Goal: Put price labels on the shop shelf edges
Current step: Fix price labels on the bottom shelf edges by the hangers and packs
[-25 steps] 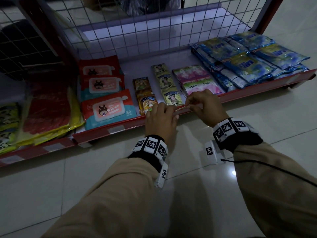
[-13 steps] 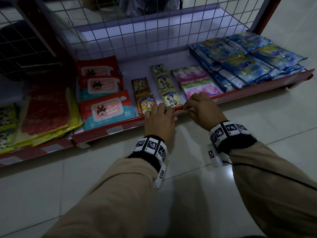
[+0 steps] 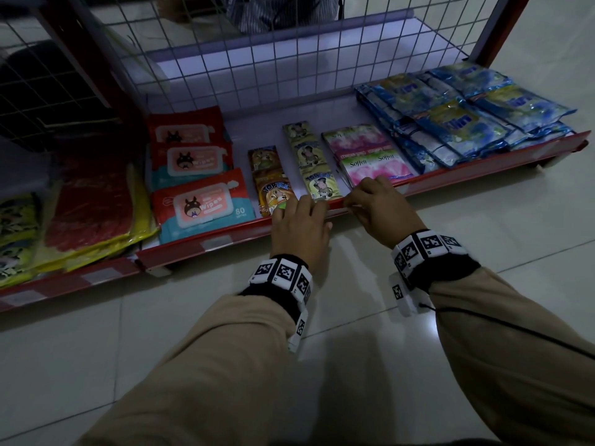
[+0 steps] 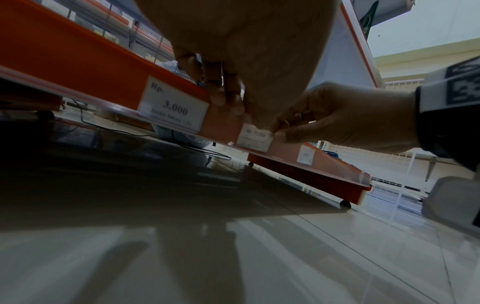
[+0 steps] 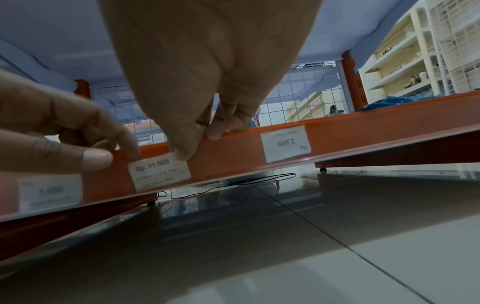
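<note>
- Head view: both hands are down at the front edge of the red bottom shelf (image 3: 483,162), about the middle of its run. The left hand (image 3: 301,226) lies over the rim with fingers fairly straight, near the snack packets (image 3: 277,191). The right hand (image 3: 380,204) is curled at the rim in front of the pink tissue packs (image 3: 373,169). The label itself is hidden from up here.
- Left wrist view: the 3.000 label (image 4: 172,109) already sits in the edge strip. Just along from it, the right hand's fingertips (image 4: 281,135) pinch the top corner of the 11.000 label (image 4: 255,139), which sits against the edge.
- Right wrist view: the 11.000 label looks mostly seated but a bit crooked, thumb pressing its top corner, left fingertips (image 5: 96,158) just beside it. A 2.000 label (image 5: 285,143) further along is in, upside down.
- So I'd say several are in place, this one's nearly done, and I can't tell how many remain.
</note>
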Motion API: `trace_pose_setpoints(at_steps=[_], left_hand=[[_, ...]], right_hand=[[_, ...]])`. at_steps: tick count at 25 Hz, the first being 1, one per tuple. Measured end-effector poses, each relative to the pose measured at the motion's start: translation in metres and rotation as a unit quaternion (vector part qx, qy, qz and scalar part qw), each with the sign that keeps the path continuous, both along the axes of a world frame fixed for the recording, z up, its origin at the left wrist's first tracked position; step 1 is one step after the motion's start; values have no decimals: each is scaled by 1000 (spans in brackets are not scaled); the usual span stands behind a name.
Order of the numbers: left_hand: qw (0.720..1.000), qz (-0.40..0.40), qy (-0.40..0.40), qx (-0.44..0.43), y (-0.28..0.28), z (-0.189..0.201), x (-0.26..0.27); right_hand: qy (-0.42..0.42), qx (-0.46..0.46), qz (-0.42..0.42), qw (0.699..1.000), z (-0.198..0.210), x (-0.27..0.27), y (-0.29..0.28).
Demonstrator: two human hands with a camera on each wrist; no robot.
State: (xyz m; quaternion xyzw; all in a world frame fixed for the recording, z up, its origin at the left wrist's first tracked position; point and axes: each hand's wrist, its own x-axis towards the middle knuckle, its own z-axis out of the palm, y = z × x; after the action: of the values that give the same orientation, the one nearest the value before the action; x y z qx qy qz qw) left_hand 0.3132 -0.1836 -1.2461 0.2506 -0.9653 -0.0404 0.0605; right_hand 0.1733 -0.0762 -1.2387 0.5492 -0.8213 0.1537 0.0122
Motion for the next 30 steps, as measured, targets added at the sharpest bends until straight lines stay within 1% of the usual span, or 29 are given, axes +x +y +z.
trace_pose_setpoints(at_steps=[11, 17, 20, 23, 27, 30], left_hand=[[1000, -3, 12, -8, -3, -1, 2], [1000, -20, 7, -18, -7, 3, 7], [999, -33, 2, -18, -7, 6, 9], [999, -54, 4, -8, -8, 8, 15], [998, -57, -8, -28, -6, 17, 20], [998, -58, -31, -20, -2, 28, 22]], right_hand=[[6, -61, -13, 998, -12, 1, 4], [30, -118, -29, 992, -18, 5, 5], [48, -129, -38, 990, -19, 10, 9], [46, -119, -39, 991, -18, 14, 11], [26, -68, -55, 996, -8, 13, 14], [7, -77, -71, 994, 6, 11, 19]])
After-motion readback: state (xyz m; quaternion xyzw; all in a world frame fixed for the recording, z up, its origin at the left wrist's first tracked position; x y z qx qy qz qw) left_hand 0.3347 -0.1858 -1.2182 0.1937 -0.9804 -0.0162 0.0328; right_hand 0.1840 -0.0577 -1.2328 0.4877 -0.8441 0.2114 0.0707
